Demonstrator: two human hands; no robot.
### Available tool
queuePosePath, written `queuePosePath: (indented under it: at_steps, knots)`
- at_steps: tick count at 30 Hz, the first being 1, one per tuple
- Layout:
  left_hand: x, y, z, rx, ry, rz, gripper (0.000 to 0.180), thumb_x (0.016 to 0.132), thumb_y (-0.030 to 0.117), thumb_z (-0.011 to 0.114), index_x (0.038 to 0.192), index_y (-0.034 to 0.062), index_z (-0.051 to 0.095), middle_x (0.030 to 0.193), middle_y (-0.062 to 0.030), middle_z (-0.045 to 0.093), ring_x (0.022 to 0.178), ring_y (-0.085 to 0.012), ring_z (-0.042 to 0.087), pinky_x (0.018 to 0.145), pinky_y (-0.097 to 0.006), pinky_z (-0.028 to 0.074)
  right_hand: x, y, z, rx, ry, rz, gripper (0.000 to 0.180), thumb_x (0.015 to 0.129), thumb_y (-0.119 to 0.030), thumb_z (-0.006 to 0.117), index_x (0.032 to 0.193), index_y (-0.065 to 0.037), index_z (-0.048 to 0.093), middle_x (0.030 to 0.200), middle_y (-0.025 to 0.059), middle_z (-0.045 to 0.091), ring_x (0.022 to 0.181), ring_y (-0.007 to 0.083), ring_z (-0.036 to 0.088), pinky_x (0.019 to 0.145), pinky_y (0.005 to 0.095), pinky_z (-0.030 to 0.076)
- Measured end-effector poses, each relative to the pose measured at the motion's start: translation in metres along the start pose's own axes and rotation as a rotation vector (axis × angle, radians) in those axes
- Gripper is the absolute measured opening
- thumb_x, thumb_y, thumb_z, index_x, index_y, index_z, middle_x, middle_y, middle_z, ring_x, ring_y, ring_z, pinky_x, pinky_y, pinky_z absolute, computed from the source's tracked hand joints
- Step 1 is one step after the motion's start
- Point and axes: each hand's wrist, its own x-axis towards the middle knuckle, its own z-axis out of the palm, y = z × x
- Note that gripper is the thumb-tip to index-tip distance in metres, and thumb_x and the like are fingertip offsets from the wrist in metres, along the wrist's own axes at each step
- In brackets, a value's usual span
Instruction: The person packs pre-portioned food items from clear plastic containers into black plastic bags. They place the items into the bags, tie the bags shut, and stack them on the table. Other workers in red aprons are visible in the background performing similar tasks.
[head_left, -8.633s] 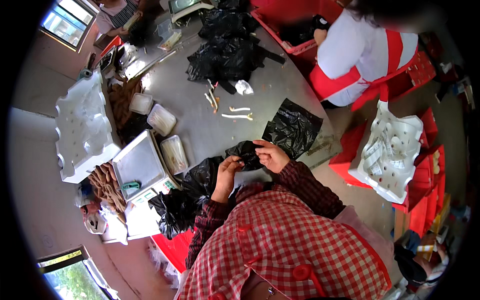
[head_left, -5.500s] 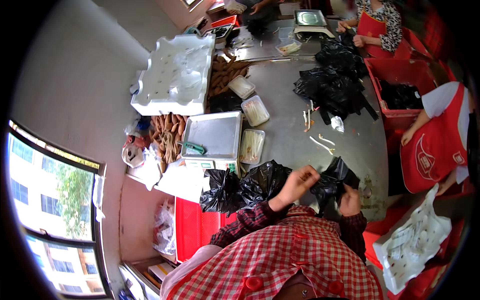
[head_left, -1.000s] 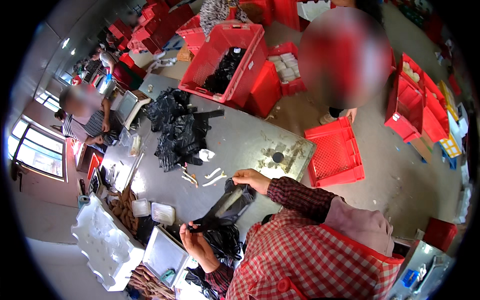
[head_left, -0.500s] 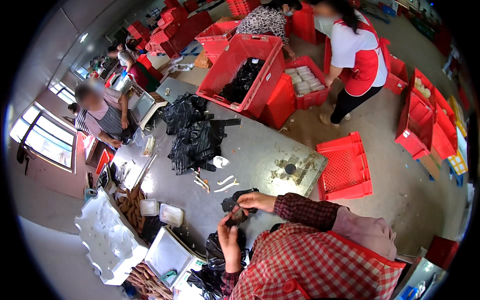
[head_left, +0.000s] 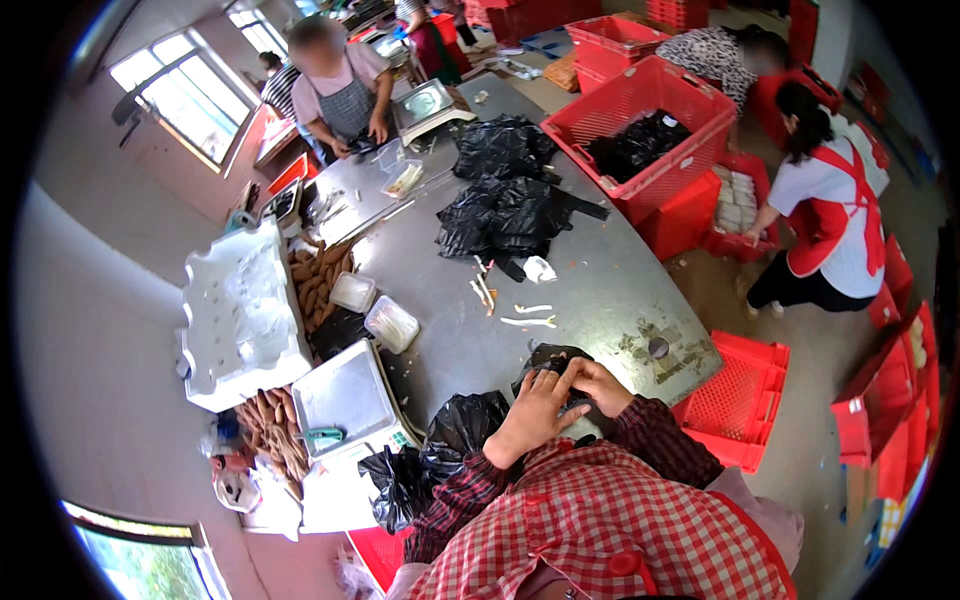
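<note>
At the near edge of the steel table, my left hand (head_left: 530,416) and my right hand (head_left: 603,387) meet over a crumpled black plastic bag (head_left: 552,358). Both are closed, fingers bent and pressed together on the film; the fingers partly hide the bag, and I cannot see what is inside it. More black plastic bags (head_left: 465,430) lie bunched beside my left forearm. Beyond my hands, a few pale peeled strips (head_left: 528,321) and a crumpled white scrap (head_left: 539,269) rest on the table, near a pile of flat black bags (head_left: 505,215).
A scale (head_left: 345,395) stands at left, beside clear tubs (head_left: 391,324), brown roots (head_left: 318,280) and a white foam box (head_left: 245,310). A red crate (head_left: 640,125) sits at the table's far right; another crate (head_left: 735,400) stands by its right edge. Co-workers (head_left: 335,85) stand beyond.
My view has shifted, so the table sits farther right. My hands, apart with a dark piece between the fingers before, are now together on the black bag. The red-aproned co-worker has turned.
</note>
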Motion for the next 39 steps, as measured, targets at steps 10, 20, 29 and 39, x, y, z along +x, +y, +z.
queuePosePath:
  at_steps: [10,20,29,39]
  knots:
    - [0.003,-0.009,0.001,-0.174,0.008,-0.018,0.068,0.087,0.039,0.056,0.139,0.0029,0.030,0.089,-0.0162,0.051,0.085,-0.0325,0.050,0.084,-0.039,0.040,0.001,0.001,-0.005,-0.272,0.107,-0.031,0.021,0.090,-0.011,0.052,0.108,0.000,0.053,0.100,0.0032,0.057,0.091,0.0119,0.055,0.082,0.0269,0.045]
    - [0.009,-0.057,0.035,-1.045,-0.170,-0.260,0.049,0.098,0.037,0.038,0.133,0.0038,0.038,0.076,-0.0004,0.056,0.070,-0.0097,0.053,0.069,-0.022,0.043,-0.003,-0.007,-0.009,-0.029,-0.286,0.163,0.013,0.093,-0.012,0.048,0.096,0.000,0.053,0.094,0.0090,0.058,0.087,0.0202,0.060,0.081,0.0307,0.045]
    - [-0.017,-0.074,0.085,-1.356,0.266,-0.459,0.028,0.089,0.009,0.057,0.115,0.0020,0.048,0.081,-0.0016,0.054,0.083,-0.0111,0.055,0.081,-0.028,0.045,0.019,0.045,-0.102,0.545,0.245,0.329,0.021,0.090,-0.011,0.052,0.107,0.001,0.057,0.091,0.0084,0.061,0.087,0.0178,0.060,0.082,0.0310,0.048]
    - [-0.051,-0.083,0.069,0.178,0.160,-0.193,0.018,0.074,0.022,0.065,0.079,0.0091,0.053,0.077,-0.0051,0.055,0.083,-0.0245,0.054,0.070,-0.036,0.042,0.003,0.013,-0.043,0.134,-0.210,0.555,0.017,0.095,-0.014,0.044,0.104,-0.003,0.055,0.062,-0.0059,0.034,0.046,0.0023,0.026,0.041,0.0171,0.021]
